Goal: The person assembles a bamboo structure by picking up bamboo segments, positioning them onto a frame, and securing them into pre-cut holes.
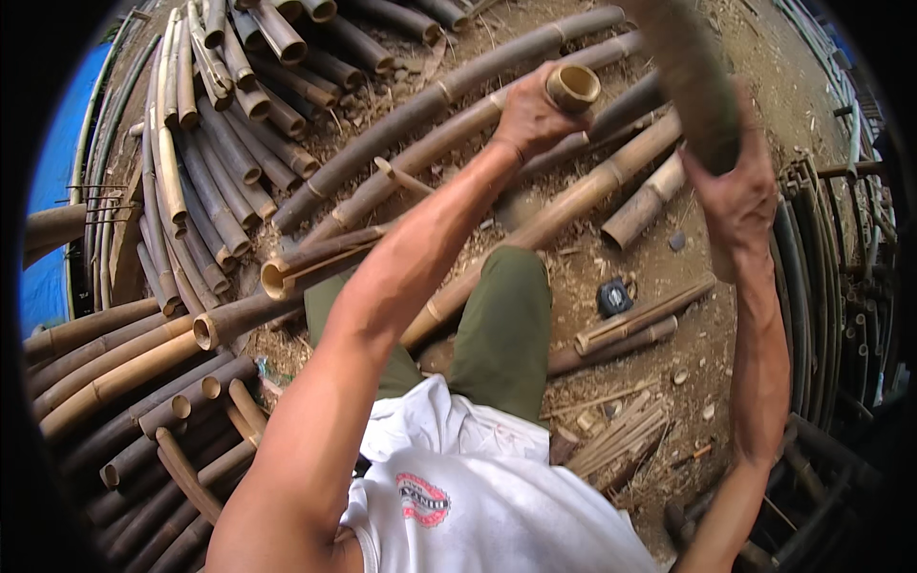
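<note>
My left hand [532, 113] is wrapped around a bamboo tube [576, 86], whose cut open end points up toward me. Most of that tube is hidden under my fingers. Raised at the right, my right hand [740, 196] grips a long, thick, dark brownish object [690, 81], smeared by motion, so its kind is unclear. Below the hands a bamboo pole [611, 177] lies slantwise, running beneath my right knee. A short bamboo piece [645, 202] rests on the ground close to it. Farther down is a small black round-cornered object [614, 297], which looks like a tape measure.
Bamboo poles [220, 181] are heaped at the far left, and more [115, 363] lie stacked at the near left. Split bamboo lengths [645, 315] and thin strips [621, 435] sit right of my knees. Upright dark poles [812, 306] line the right. A blue sheet [81, 105] borders the left.
</note>
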`<state>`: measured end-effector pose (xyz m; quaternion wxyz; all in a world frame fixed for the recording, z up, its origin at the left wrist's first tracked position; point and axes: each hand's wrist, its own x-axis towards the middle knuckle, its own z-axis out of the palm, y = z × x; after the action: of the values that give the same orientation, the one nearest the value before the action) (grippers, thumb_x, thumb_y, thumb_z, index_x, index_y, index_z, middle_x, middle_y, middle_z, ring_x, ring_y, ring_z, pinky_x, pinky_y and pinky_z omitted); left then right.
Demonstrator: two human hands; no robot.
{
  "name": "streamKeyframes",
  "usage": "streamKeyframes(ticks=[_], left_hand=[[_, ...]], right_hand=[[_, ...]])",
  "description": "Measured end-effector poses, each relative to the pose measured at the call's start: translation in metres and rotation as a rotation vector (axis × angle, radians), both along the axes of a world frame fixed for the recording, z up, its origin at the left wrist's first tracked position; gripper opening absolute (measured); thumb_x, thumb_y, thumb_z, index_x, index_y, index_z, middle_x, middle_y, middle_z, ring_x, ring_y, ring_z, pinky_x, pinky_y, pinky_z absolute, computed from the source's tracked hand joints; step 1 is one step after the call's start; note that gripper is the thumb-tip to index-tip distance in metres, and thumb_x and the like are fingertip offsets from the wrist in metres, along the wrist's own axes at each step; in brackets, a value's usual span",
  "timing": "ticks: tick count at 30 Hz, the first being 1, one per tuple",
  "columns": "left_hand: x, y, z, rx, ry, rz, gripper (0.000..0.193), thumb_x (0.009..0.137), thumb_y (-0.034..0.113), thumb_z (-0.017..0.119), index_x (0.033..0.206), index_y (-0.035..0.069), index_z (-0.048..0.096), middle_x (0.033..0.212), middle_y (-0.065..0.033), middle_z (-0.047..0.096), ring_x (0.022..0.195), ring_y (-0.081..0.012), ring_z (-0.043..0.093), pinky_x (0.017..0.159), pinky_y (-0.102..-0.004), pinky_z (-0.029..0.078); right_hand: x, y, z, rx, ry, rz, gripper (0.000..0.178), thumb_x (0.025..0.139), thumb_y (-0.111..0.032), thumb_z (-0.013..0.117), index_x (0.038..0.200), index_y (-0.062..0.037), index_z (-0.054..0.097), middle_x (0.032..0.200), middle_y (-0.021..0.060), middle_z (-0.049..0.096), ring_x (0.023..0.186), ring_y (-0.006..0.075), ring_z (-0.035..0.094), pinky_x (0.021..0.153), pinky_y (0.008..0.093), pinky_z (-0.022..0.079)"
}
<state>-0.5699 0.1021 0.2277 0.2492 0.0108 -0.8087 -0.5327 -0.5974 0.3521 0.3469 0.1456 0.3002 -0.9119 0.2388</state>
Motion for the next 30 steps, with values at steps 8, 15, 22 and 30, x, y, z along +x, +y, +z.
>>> streamKeyframes(ticks=[8,15,22,30], left_hand=[[0.007,-0.007,-0.01,0.01,0.058,-0.124,0.054,0.068,0.029,0.086,0.113,0.009,0.064,0.104,-0.005,0.07,0.095,-0.0158,0.066,0.088,-0.0319,0.053],[-0.001,0.0,-0.01,0.099,-0.232,-0.122,0.048,0.071,0.026,0.085,0.111,0.009,0.064,0.101,-0.0039,0.07,0.093,-0.0136,0.065,0.085,-0.0324,0.053],[0.027,-0.012,-0.011,-0.023,-0.304,0.016,0.059,0.07,0.029,0.084,0.117,0.003,0.059,0.105,-0.0148,0.068,0.101,-0.0281,0.065,0.092,-0.0386,0.052],[0.316,-0.049,-0.053,0.6,-0.814,0.266,0.07,0.074,0.035,0.085,0.124,-0.005,0.055,0.109,-0.0122,0.066,0.104,-0.0256,0.063,0.097,-0.0359,0.049]], right_hand=[[0.023,0.016,-0.025,0.233,-0.09,0.057,0.102,0.073,-0.027,0.078,0.157,-0.0297,0.02,0.105,0.0186,0.061,0.089,0.0356,0.068,0.078,0.0468,0.06],[0.045,0.024,-0.03,0.208,-0.189,-0.011,0.105,0.072,-0.026,0.08,0.157,-0.0298,0.019,0.109,0.0221,0.059,0.096,0.0426,0.066,0.078,0.0506,0.057],[0.073,-0.003,-0.026,0.126,-0.347,-0.084,0.104,0.07,-0.025,0.079,0.156,-0.022,0.021,0.13,0.0226,0.057,0.111,0.042,0.062,0.091,0.047,0.054],[0.193,-0.011,-0.011,-0.208,-0.578,0.319,0.107,0.066,-0.016,0.08,0.153,-0.0006,0.02,0.14,0.0254,0.049,0.128,0.0382,0.052,0.108,0.0431,0.043]])
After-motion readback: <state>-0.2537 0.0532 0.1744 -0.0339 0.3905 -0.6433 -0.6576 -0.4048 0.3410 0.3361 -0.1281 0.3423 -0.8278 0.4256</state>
